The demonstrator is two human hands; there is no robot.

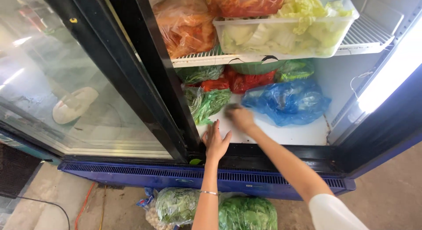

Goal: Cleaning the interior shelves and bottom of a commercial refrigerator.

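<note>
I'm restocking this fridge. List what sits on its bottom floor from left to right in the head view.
Bag of green herbs → left hand flat at the front edge → right hand on the white floor → blue plastic bag.

A crumpled blue plastic bag (288, 102) lies at three o'clock on the fridge floor, clear bags of greens (206, 104) at nine, red-filled bags (246, 82) behind. Clear bagged greens (220, 209) sit on the ground at six.
</note>
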